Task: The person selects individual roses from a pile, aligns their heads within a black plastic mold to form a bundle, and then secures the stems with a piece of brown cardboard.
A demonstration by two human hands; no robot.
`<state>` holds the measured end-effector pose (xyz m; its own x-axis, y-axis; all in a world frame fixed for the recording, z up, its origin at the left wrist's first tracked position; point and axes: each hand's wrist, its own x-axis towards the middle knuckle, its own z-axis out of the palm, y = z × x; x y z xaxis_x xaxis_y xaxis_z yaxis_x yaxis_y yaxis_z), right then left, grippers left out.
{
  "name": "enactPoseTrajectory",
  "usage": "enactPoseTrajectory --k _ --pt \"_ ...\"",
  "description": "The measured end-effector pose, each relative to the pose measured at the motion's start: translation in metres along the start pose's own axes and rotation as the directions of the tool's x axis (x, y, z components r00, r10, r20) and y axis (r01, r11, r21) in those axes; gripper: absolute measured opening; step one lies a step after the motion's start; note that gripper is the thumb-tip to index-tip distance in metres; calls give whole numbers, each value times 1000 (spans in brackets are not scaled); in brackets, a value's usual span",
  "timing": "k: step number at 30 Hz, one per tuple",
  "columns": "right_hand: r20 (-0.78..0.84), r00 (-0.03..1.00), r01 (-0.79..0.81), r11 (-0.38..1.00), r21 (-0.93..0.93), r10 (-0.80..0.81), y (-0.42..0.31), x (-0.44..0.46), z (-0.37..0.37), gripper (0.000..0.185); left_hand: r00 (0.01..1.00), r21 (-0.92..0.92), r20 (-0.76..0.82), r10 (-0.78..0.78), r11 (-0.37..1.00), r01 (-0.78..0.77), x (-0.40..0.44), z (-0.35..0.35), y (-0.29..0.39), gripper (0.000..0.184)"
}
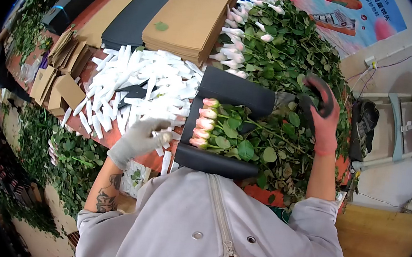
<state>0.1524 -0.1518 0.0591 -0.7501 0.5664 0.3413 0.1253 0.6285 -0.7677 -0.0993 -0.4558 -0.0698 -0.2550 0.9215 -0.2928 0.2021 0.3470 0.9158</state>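
My left hand (144, 141), in a pale grey glove, is closed around a white mesh sleeve (161, 137) at the edge of a heap of similar sleeves (146, 79). Over the leaves on the right is my right hand (322, 113), in a pink and black glove. Its fingers curve with a gap between them and the thumb, and nothing shows in it. Between the hands, several pink roses (205, 123) lie in a row, buds to the left, on black wrapping board (237, 92) whose near and far sides stand raised.
Brown cardboard sheets (193, 14) and black sheets (140, 16) are stacked at the back. More roses with white-sleeved buds (235, 44) lie at the back right. Small folded cardboard pieces (62, 83) sit left. A folding chair (398, 118) leans by the right wall.
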Motion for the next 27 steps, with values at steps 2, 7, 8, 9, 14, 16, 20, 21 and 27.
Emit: enactPoseTrajectory --k 2,7,8,9,14,16,20,21,27 --pt "43 999 -10 978 207 1 6 -25 -3 51 971 -36 227 -78 995 89 -8 23 -31 57" --pt "373 925 126 986 -112 -75 10 -61 33 57 915 -349 396 -81 908 232 -30 46 -49 54" --pt "411 900 206 972 -112 -144 5 -69 43 57 931 -390 354 -83 892 228 -31 37 -29 50" --pt "445 870 286 952 -105 -212 0 -78 54 56 947 -429 309 -86 876 220 -31 29 -11 47" --pt "699 714 31 996 -83 36 -44 -71 72 47 976 -492 210 -64 855 162 -27 22 39 40" --pt "720 684 -45 992 -117 116 -16 -59 75 41 999 -414 36 -11 910 25 -13 20 27 38" --pt "431 902 -7 999 -48 27 38 -43 86 39 900 57 -342 270 962 -267 52 16 10 67" --pt "385 923 8 999 -40 8 49 -45 93 39 869 225 -366 334 937 -266 74 21 0 75" --pt "543 830 272 943 -194 -127 79 -76 153 48 968 -294 -161 195 926 -235 133 45 -19 61"
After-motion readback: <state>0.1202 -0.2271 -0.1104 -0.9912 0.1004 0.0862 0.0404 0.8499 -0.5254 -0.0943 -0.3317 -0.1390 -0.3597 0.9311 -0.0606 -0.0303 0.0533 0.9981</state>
